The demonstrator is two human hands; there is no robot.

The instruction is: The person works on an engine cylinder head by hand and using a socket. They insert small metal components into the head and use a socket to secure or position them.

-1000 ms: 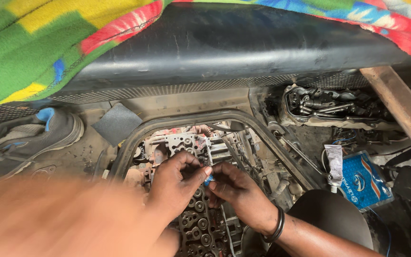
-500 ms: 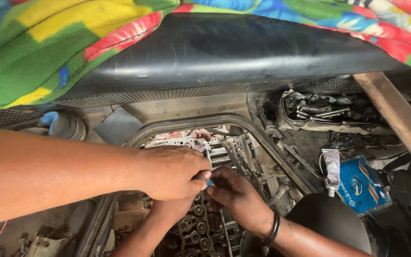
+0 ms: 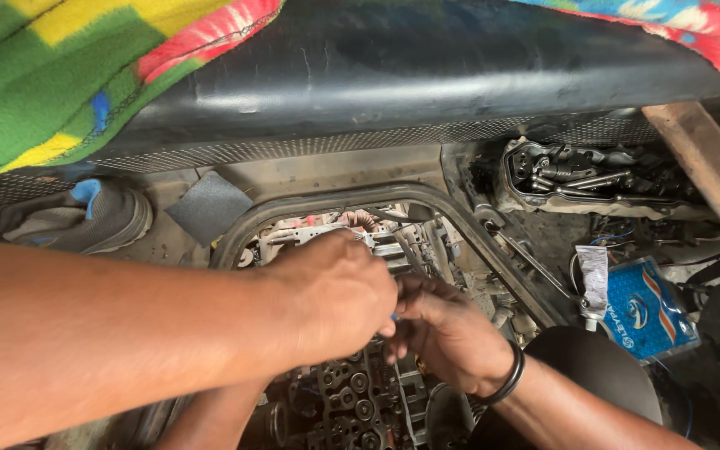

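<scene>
Both hands meet fingertip to fingertip over the grimy grey metal engine block, left hand above, right hand below, pinching something small and hidden

Engine valve assembly: greasy dark metal, rows of round spring caps, exposed, lying low inside the rounded black-rimmed opening; small blue item, mostly hidden, pinched just above it

My left hand & right hand crowd the opening's middle, above the valve body. Black frame rim hems it top & right. Hoses & wiring clog the back. Some room bottom centre, near the round black part.
</scene>
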